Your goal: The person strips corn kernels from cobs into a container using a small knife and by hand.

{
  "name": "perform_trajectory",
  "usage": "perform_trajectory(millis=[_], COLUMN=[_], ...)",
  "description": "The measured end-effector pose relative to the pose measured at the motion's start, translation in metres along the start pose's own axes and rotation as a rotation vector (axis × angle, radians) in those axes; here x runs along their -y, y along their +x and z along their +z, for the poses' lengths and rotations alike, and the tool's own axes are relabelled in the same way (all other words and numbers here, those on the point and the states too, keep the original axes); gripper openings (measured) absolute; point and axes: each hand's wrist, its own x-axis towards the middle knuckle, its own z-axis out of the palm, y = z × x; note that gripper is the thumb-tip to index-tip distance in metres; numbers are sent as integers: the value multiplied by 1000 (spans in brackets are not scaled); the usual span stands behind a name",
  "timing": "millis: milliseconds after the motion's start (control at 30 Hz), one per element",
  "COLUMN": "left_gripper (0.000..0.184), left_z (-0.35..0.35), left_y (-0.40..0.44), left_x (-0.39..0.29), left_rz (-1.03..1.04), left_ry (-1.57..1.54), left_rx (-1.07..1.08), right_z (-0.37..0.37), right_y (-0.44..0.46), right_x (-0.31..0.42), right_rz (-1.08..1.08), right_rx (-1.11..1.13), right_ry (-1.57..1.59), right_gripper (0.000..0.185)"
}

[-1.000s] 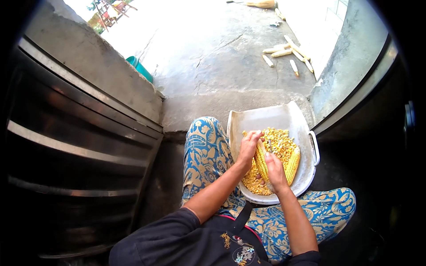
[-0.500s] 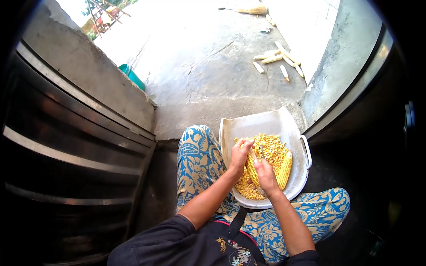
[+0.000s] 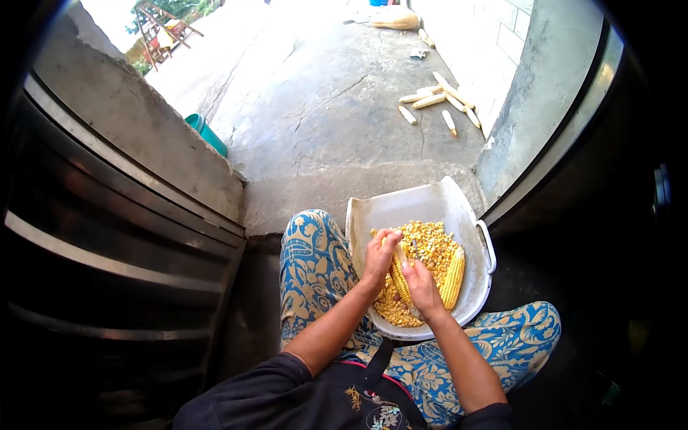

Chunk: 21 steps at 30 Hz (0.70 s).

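My left hand (image 3: 378, 256) is closed round the upper end of a yellow ear of corn (image 3: 400, 279), held slanted above a white basin (image 3: 459, 192). My right hand (image 3: 421, 288) grips the same ear from the other side, its thumb pressed against it. Just past that thumb shows a thin dark thing (image 3: 416, 247), too small to make out. Loose corn kernels (image 3: 430, 240) cover the basin's bottom. A second ear of corn (image 3: 452, 278), full of kernels, leans against the basin's right side.
The basin, with a side handle (image 3: 489, 246), rests between patterned trouser legs (image 3: 315, 279). Beyond the doorway, several stripped cobs (image 3: 430, 101) lie on the concrete floor (image 3: 315, 122). A green bucket (image 3: 208, 135) stands left, near a dark metal door (image 3: 122, 287).
The whole view has shifted slightly, so the floor and basin sit a little further left. Both hands stay on the ear of corn, with little visible movement.
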Motion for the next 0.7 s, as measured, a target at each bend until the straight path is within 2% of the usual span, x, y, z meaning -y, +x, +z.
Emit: perform_trajectory(millis=[67, 300, 367, 467, 600, 667, 700], left_gripper=[18, 19, 19, 19, 16, 14, 14], left_z=[5, -2, -3, -12, -8, -6, -5], left_y=[-6, 3, 4, 10, 4, 2, 2], left_x=[-9, 4, 0, -4, -10, -11, -11], left_rz=[-16, 97, 87, 104, 31, -3, -55], left_ry=[-114, -51, -153, -201, -324, -361, -391], left_rx=[19, -31, -69, -112, -62, -71, -81], right_z=[0, 0, -3, -4, -7, -5, -4], right_y=[3, 0, -10, -15, -14, -11, -8], right_x=[-5, 2, 28, 35, 34, 25, 17], right_rz=[-52, -59, 17, -16, 50, 39, -38], right_rx=[-2, 7, 90, 89, 149, 118, 75], right_ry=[-18, -23, 91, 134, -31, -78, -147], right_gripper=[38, 38, 40, 43, 46, 46, 45])
